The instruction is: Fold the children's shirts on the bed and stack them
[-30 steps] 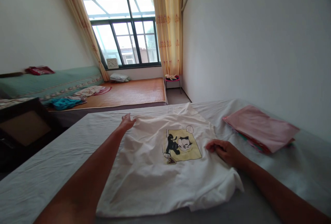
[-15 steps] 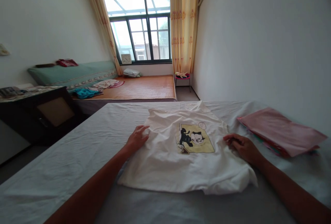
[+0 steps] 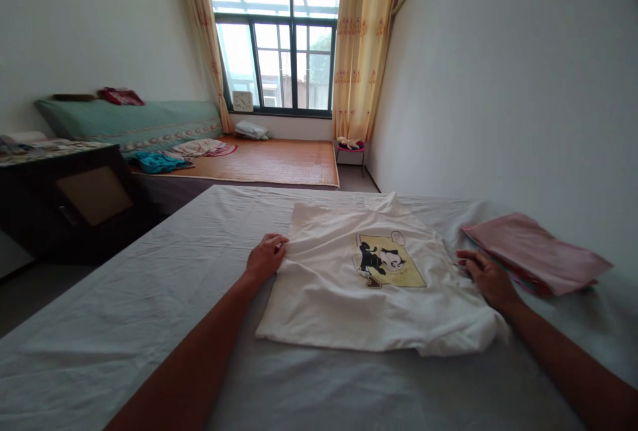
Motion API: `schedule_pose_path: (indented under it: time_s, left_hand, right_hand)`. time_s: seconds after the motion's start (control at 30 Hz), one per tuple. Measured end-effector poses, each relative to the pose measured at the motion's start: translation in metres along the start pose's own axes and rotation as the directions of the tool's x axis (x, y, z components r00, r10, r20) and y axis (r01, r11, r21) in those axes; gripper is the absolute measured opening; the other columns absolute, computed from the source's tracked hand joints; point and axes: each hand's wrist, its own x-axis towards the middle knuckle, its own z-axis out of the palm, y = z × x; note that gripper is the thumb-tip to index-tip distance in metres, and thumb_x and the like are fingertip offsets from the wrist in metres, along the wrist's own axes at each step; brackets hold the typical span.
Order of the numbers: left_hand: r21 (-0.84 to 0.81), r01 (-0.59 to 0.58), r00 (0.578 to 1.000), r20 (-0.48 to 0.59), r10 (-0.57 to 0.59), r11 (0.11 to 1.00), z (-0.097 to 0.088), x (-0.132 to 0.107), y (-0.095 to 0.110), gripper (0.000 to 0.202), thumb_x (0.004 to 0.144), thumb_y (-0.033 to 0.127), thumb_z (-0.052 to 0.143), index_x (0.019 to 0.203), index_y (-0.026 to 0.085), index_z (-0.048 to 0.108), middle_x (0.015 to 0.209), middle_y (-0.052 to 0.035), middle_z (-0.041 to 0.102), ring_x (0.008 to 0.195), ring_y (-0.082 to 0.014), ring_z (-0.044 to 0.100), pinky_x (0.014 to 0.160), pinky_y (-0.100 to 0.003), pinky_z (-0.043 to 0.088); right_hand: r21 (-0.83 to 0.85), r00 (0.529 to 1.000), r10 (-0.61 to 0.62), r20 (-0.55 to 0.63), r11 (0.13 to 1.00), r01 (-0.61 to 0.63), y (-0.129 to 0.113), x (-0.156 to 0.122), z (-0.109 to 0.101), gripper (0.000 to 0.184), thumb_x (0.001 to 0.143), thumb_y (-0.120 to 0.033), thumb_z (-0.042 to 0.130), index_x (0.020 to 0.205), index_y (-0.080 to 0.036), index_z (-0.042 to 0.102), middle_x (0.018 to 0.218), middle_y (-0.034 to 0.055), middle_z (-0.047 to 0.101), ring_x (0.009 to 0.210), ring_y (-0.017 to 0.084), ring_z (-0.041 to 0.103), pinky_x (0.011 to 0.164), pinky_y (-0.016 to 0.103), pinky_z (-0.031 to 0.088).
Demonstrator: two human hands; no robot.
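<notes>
A white T-shirt (image 3: 343, 291) with a yellow cartoon-cat print (image 3: 389, 261) lies spread flat on the grey bed sheet (image 3: 149, 311). My left hand (image 3: 266, 256) pinches the shirt's left edge, fingers curled on the cloth. My right hand (image 3: 487, 275) rests at the shirt's right edge, fingers bent down on the fabric, close to the pink pile.
A pile of folded pink cloths (image 3: 535, 255) lies at the right by the white wall. Beyond the bed are a low platform with a woven mat (image 3: 279, 162), loose clothes (image 3: 159, 162), a dark cabinet (image 3: 74, 198), a small stool (image 3: 350, 147) and a curtained window (image 3: 279, 46).
My left hand has drawn back from the shirt's far corner to its left edge. My right hand has slid outward to the right edge. The shirt lies smoother, and the view has shifted.
</notes>
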Motion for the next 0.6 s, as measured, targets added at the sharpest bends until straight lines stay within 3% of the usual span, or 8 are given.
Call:
schedule_pose_path:
  time_s: [0.17,0.27,0.33,0.37,0.43,0.47,0.5,0.6]
  left_hand:
    - [-0.003,-0.014,1.0,-0.005,0.014,1.0,-0.003,-0.002,0.0,0.028,0.084,0.022,0.047,0.105,0.022,0.066,0.12,-0.0029,0.057,0.076,-0.0109,0.063,0.08,-0.024,0.049]
    - [0.055,-0.054,0.989,-0.131,0.061,0.997,-0.014,0.001,0.008,0.03,0.083,0.02,0.049,0.108,0.021,0.065,0.123,-0.0053,0.056,0.094,-0.0171,0.061,0.093,-0.029,0.045]
    - [0.085,-0.127,0.972,-0.187,0.141,0.988,-0.021,0.001,0.028,0.03,0.083,0.019,0.048,0.107,0.021,0.065,0.122,-0.0055,0.057,0.108,-0.0214,0.055,0.1,-0.033,0.041]
    - [0.077,-0.191,0.968,-0.154,0.2,0.979,-0.023,-0.002,0.043,0.03,0.083,0.019,0.047,0.106,0.022,0.066,0.12,-0.005,0.059,0.11,-0.022,0.053,0.1,-0.034,0.041]
    - [-0.01,-0.365,0.93,0.029,0.365,0.931,-0.025,-0.012,0.083,0.028,0.086,0.021,0.045,0.104,0.024,0.067,0.113,-0.0042,0.063,0.109,-0.0212,0.053,0.099,-0.034,0.042]
    - [-0.08,-0.466,0.868,0.15,0.473,0.881,-0.024,-0.022,0.106,0.028,0.087,0.022,0.046,0.105,0.025,0.067,0.111,-0.0042,0.064,0.108,-0.0208,0.054,0.099,-0.034,0.042]
    - [-0.16,-0.555,0.779,0.244,0.578,0.816,-0.021,-0.033,0.13,0.028,0.087,0.023,0.048,0.108,0.025,0.067,0.112,-0.0046,0.064,0.109,-0.0211,0.054,0.099,-0.034,0.041]
    - [-0.357,-0.748,0.432,0.378,0.819,0.559,-0.005,-0.075,0.198,0.054,0.08,0.022,0.06,0.132,0.03,0.05,0.132,-0.0055,0.053,0.12,-0.0235,0.048,0.103,-0.035,0.037]
  right_hand:
    - [0.106,0.999,-0.007,-0.049,0.994,0.012,-0.001,-0.003,0.002,0.034,0.075,-0.035,0.049,0.101,-0.018,0.061,0.097,0.0106,0.068,0.081,0.022,0.067,0.071,0.033,0.053]
    - [0.113,0.992,-0.018,-0.122,0.993,0.032,-0.003,-0.003,0.001,0.036,0.078,-0.037,0.045,0.104,-0.016,0.058,0.1,0.0116,0.067,0.078,0.02,0.066,0.067,0.032,0.053]
    - [-0.008,0.991,-0.027,-0.131,1.0,0.026,-0.004,-0.002,-0.003,0.036,0.08,-0.039,0.042,0.102,-0.016,0.06,0.091,0.0106,0.069,0.072,0.02,0.066,0.064,0.031,0.051]
    - [-0.09,0.994,-0.037,-0.103,0.996,0.027,-0.005,-0.003,-0.007,0.036,0.081,-0.041,0.041,0.099,-0.016,0.061,0.085,0.0095,0.069,0.069,0.02,0.065,0.064,0.031,0.05]
    - [-0.221,0.998,-0.054,0.016,0.974,0.056,-0.007,-0.005,-0.015,0.037,0.083,-0.046,0.042,0.093,-0.018,0.064,0.076,0.0076,0.07,0.069,0.021,0.065,0.066,0.031,0.048]
    - [-0.256,0.995,-0.059,0.082,0.964,0.078,-0.008,-0.008,-0.02,0.038,0.083,-0.049,0.044,0.094,-0.018,0.065,0.075,0.0071,0.07,0.071,0.021,0.066,0.067,0.031,0.047]
    - [-0.273,0.988,-0.064,0.141,0.957,0.101,-0.01,-0.011,-0.024,0.041,0.081,-0.052,0.047,0.098,-0.019,0.065,0.077,0.0068,0.071,0.072,0.022,0.066,0.067,0.03,0.046]
    - [-0.283,0.958,-0.118,0.261,0.94,0.192,-0.018,-0.025,-0.033,0.054,0.073,-0.051,0.061,0.116,-0.019,0.061,0.086,0.0062,0.07,0.072,0.02,0.065,0.067,0.028,0.045]
